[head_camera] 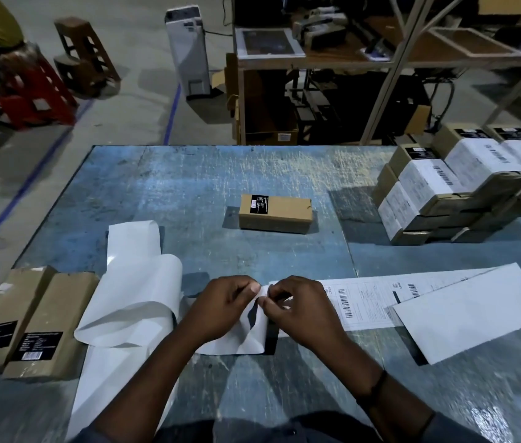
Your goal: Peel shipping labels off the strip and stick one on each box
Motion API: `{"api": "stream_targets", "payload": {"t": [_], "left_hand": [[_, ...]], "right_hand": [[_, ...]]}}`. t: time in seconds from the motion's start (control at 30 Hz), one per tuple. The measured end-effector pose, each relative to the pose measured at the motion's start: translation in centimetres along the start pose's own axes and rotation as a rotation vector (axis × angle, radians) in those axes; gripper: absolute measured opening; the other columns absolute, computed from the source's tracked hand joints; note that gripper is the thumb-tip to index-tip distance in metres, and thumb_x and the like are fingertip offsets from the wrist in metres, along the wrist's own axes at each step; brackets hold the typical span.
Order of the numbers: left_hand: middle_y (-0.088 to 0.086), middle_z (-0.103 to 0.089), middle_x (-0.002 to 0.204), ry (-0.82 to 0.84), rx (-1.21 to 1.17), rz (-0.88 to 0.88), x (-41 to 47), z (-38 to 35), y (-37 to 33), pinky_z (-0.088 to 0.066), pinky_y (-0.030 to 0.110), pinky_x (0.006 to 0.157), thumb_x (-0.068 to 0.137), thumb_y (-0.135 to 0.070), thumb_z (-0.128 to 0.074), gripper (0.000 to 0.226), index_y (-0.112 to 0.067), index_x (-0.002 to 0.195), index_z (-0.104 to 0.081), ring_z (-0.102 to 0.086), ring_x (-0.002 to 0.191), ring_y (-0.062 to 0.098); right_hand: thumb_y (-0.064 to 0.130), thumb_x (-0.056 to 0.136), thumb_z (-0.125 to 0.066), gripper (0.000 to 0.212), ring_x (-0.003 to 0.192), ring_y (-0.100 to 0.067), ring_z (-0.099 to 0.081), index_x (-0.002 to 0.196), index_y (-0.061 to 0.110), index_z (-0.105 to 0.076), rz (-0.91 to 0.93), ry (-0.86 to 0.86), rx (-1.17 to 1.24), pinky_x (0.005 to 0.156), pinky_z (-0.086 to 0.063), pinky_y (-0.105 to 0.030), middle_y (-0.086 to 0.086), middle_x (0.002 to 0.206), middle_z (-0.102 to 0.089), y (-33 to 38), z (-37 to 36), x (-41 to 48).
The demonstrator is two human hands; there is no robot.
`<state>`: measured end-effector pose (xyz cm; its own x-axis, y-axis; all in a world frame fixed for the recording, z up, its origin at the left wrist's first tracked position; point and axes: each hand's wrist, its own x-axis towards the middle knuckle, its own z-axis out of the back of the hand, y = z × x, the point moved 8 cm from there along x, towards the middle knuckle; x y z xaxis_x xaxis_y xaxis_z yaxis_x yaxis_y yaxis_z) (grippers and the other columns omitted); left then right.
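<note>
Both hands are at the near centre of the table [173,180], fingertips almost meeting. Left hand [220,310]: fingers curled, thumb and forefinger pinching the raised white end of the strip [371,298]. Right hand [304,311]: fingers curled, pinching the same end from the other side, just beside the left thumb. The paper is lifted and creased between the two pinches; I cannot tell whether a label has separated from its backing there. From the right hand the strip runs flat to the right across the table. The first printed label [347,302], with barcode, lies just right of the right knuckles, and a second printed one lies beyond it. The strip's far part is folded over, blank side up, and angles toward the near right. Bare liner [137,282] curls in loose loops left of the left hand, passes under the left forearm and trails to the near table edge. One brown box [275,215] with a black sticker lies flat beyond the hands, well apart from them, with no white label on top. Two boxes [19,321] lie side by side at the near left, beside the liner, tops plain brown. A stack [438,187] of boxes at the far right carries white labels.
</note>
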<state>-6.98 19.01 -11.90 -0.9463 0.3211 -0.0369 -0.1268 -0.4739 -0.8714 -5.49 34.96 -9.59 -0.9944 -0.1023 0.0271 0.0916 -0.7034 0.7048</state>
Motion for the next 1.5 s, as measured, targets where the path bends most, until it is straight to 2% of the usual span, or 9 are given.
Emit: {"api": "stream_targets", "payload": {"t": [0.13, 0.33, 0.5, 0.6, 0.73, 0.87, 1.03, 1.2, 1.5], "left_hand": [[-0.009, -0.070, 0.079, -0.005, 0.068, -0.008, 0.7, -0.2, -0.3, -0.048, 0.029, 0.073, 0.107, -0.033, -0.053, 0.029, -0.025, 0.084, -0.068, -0.066, 0.078, 0.009], [-0.017, -0.067, 0.082, 0.015, 0.132, 0.023, 1.3, 0.3, 0.7, -0.043, 0.020, 0.070, 0.107, -0.034, -0.050, 0.025, -0.034, 0.085, -0.062, -0.063, 0.081, 0.005], [-0.017, -0.070, 0.094, 0.003, 0.243, 0.057, 1.5, 2.2, 2.0, -0.045, 0.023, 0.074, 0.108, -0.040, -0.047, 0.022, -0.036, 0.094, -0.064, -0.063, 0.088, 0.002], [-0.016, -0.073, 0.096, -0.012, 0.348, 0.019, 1.3, 3.4, 2.2, -0.051, 0.031, 0.079, 0.108, -0.043, -0.046, 0.026, -0.033, 0.099, -0.068, -0.063, 0.087, 0.000], [-0.009, -0.075, 0.104, -0.009, 0.569, 0.051, 1.5, 4.3, 3.1, -0.046, 0.037, 0.090, 0.106, -0.046, -0.041, 0.032, -0.035, 0.107, -0.072, -0.065, 0.097, 0.018], [-0.007, -0.068, 0.115, -0.194, 0.796, 0.026, 1.8, 3.9, 1.3, -0.038, 0.043, 0.095, 0.101, -0.034, -0.057, 0.021, -0.037, 0.114, -0.074, -0.059, 0.110, 0.024], [-0.002, -0.061, 0.121, -0.396, 0.569, -0.127, 0.3, -0.8, -3.6, -0.046, 0.040, 0.090, 0.102, -0.035, -0.044, 0.031, -0.028, 0.121, -0.069, -0.054, 0.108, 0.021], [0.003, -0.048, 0.147, -0.337, 0.482, 0.058, -0.5, -3.3, 2.2, -0.039, 0.049, 0.109, 0.104, -0.046, -0.031, 0.050, -0.026, 0.143, -0.054, -0.043, 0.133, 0.028], [-0.004, -0.019, 0.165, -0.147, 0.615, 0.101, 0.2, -1.0, 5.6, -0.020, 0.052, 0.120, 0.101, -0.058, -0.030, 0.057, -0.040, 0.155, -0.036, -0.015, 0.149, 0.026]], "right_hand": [[0.052, 0.081, -0.058, 0.031, 0.077, -0.006, -0.064, 0.076, 0.025, -0.072, -0.041, -0.022, 0.040, 0.072, -0.056, -0.037, 0.009, 0.079, -0.069, -0.4, 0.1, -0.2], [0.030, 0.090, -0.071, 0.024, 0.071, -0.003, -0.068, 0.065, 0.030, -0.068, -0.157, 0.006, 0.184, 0.073, -0.057, -0.031, 0.013, 0.070, -0.071, -1.7, -0.3, 0.2], [0.023, 0.091, -0.074, 0.026, 0.063, 0.000, -0.065, 0.064, 0.023, -0.071, -0.260, -0.023, 0.309, 0.063, -0.047, -0.017, 0.012, 0.067, -0.071, -3.1, -0.4, 0.6], [0.020, 0.091, -0.073, 0.026, 0.064, -0.009, -0.068, 0.065, 0.018, -0.073, -0.307, -0.035, 0.388, 0.070, -0.055, -0.031, 0.005, 0.066, -0.072, -4.1, 0.0, 0.8], [0.021, 0.092, -0.073, 0.028, 0.071, -0.023, -0.072, 0.064, 0.017, -0.073, -0.381, -0.049, 0.456, 0.077, -0.059, -0.042, 0.000, 0.067, -0.073, -6.2, 0.6, 0.4], [0.018, 0.092, -0.072, 0.035, 0.069, -0.019, -0.068, 0.058, 0.022, -0.072, -0.427, -0.041, 0.559, 0.068, -0.055, -0.035, -0.001, 0.066, -0.072, -7.0, 0.7, 0.3], [0.019, 0.093, -0.073, 0.034, 0.071, -0.020, -0.068, 0.059, 0.021, -0.072, -0.439, -0.012, 0.598, 0.080, -0.060, -0.048, -0.004, 0.068, -0.072, -7.2, 0.4, 0.6], [0.020, 0.092, -0.072, 0.028, 0.079, -0.027, -0.071, 0.064, 0.014, -0.072, -0.464, 0.013, 0.667, 0.087, -0.057, -0.058, -0.011, 0.076, -0.074, -8.0, 0.4, 0.8], [0.011, 0.090, -0.072, 0.024, 0.078, -0.030, -0.063, 0.067, 0.012, -0.072, -0.525, -0.061, 0.791, 0.075, -0.047, -0.044, -0.014, 0.075, -0.069, -9.8, 2.9, 0.7]]}}
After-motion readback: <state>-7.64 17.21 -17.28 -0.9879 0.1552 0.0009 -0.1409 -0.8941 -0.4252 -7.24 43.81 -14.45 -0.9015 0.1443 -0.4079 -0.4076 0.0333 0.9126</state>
